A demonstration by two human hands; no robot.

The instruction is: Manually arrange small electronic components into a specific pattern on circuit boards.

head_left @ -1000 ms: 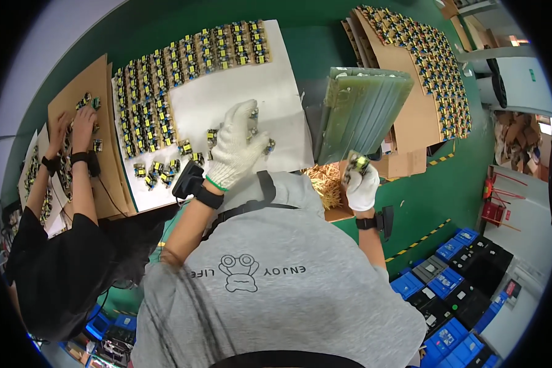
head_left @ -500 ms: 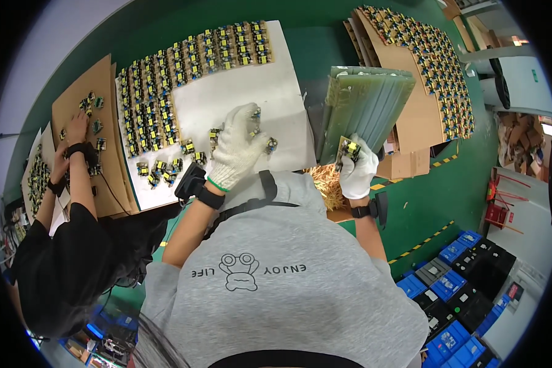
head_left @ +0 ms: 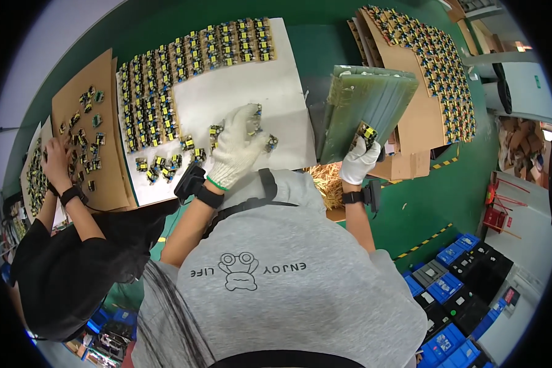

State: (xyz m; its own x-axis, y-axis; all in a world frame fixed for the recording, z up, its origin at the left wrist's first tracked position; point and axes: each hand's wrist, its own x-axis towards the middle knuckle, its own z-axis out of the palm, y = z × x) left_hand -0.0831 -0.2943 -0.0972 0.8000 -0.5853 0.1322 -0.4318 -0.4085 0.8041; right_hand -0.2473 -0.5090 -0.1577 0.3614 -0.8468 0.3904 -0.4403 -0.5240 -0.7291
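My left hand (head_left: 236, 147), in a white knit glove, is over the white board (head_left: 227, 86), its bent fingers closed about a small circuit board (head_left: 257, 112) with a yellow part. Other circuit boards lie right by it, one (head_left: 214, 131) on its left and one (head_left: 271, 143) on its right. Also gloved, my right hand (head_left: 359, 162) grips a circuit board (head_left: 367, 132) by its lower end. That board is tilted in front of a stack of ribbed, greenish translucent pieces (head_left: 371, 92).
Rows of circuit boards (head_left: 147, 98) fill the white board's left and far sides. Another person's hands (head_left: 58, 165) work at a cardboard sheet (head_left: 113, 178) on the left. More boards cover cardboard (head_left: 420, 116) at right. Blue and black crates (head_left: 448, 285) stand lower right.
My right hand has moved slightly with its circuit board, which now sits farther right against the greenish stack. My left hand has stayed put. The other person's hands have moved left and nearer.
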